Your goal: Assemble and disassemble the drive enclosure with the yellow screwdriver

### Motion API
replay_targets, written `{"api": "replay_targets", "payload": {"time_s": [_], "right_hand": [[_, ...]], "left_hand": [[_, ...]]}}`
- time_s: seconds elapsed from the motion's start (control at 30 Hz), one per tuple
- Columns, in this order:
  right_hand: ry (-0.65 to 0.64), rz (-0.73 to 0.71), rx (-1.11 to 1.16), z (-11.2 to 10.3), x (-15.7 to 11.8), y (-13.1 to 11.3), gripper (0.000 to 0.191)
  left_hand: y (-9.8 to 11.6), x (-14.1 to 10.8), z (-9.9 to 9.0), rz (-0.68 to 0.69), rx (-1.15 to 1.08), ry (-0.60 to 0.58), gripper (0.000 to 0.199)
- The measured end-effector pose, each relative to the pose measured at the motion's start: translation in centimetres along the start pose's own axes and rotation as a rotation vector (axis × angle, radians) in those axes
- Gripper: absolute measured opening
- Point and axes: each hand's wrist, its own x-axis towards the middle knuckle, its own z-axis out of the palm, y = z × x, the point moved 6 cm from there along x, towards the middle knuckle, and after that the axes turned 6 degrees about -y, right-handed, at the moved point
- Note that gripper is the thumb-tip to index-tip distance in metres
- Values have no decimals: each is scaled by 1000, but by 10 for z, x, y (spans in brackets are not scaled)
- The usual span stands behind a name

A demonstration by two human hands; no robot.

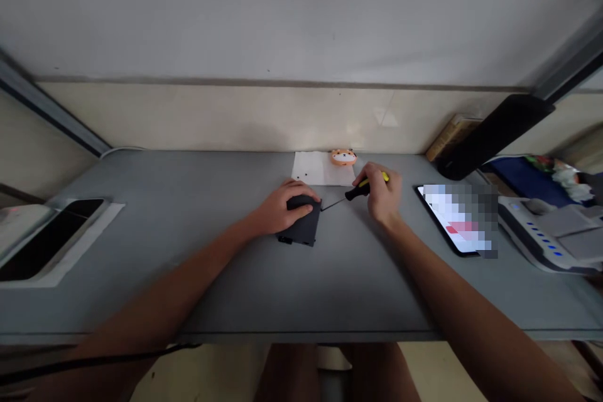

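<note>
Black case (302,230) pinned to the bench (188,264) by left hand (288,207), palm down, fingers curved over its top. Screwdriver (358,191) gripped firmly in right hand (380,193), just right of the case, tip at its right edge.

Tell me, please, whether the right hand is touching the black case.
Apart: the head view shows the right hand gripping a screwdriver, with tabletop between hand and the black case.

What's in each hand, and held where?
The right hand grips a yellow-and-black screwdriver by its handle. The left hand lies palm-down on top of a black flat case; whether its fingers grip an edge can't be told.
</note>
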Motion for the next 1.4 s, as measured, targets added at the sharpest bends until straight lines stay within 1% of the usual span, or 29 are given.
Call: {"api": "replay_targets", "payload": {"time_s": [0.07, 0.13, 0.23, 0.3, 0.43, 0.57, 0.6, 0.67, 0.77, 0.83, 0.93, 1.03, 1.1, 1.2, 1.27, 1.33, 1.4], "right_hand": [[19, -1, 10, -2, 0, -1, 35], [22, -6, 31, -3, 1, -3, 36], [-34, -5, 76, 1, 1, -5, 39], [-78, 29, 109, 6, -1, -5, 41], [-139, 101, 139, 15, -5, -5, 40], [-120, 99, 134, 13, -3, -2, 40], [-105, 98, 137, 11, -2, 0, 39], [-62, 108, 154, 6, 1, 6, 39], [32, 134, 219, 0, 4, 17, 38], [86, 156, 274, -2, 4, 24, 36], [109, 204, 318, 0, 3, 30, 35], [133, 249, 358, 1, 4, 34, 35], [182, 300, 399, -2, 6, 38, 33], [277, 376, 463, -8, 9, 45, 31], [301, 382, 474, -11, 12, 50, 32], [296, 368, 453, -13, 15, 54, 35], [289, 362, 425, -14, 15, 58, 36]], "left_hand": [[-2, 0, 0, -7, 5, 26, 16], [-5, 0, -1, -35, 27, 76, 13], [-9, -1, -1, -69, 63, 153, 11], [-10, 0, 0, -69, 81, 170, 10], [-6, -1, 0, -24, 136, 209, 12], [6, -5, -6, 69, 172, 272, 16], [10, -6, -7, 89, 175, 262, 17], [17, -7, -3, 107, 189, 182, 17], [23, -8, 9, 97, 218, 28, 13], [23, -8, 16, 84, 235, -23, 15], [19, -6, 21, 58, 243, -5, 12], [15, -5, 20, 49, 209, 41, 19], [14, -5, 16, 48, 180, 66, 23], [7, -3, -1, 5, 176, 137, 26], [-4, 1, -17, -67, 230, 208, 24], [-19, 8, -35, -171, 328, 283, 21], [-32, 20, -46, -219, 396, 289, 19]]}}
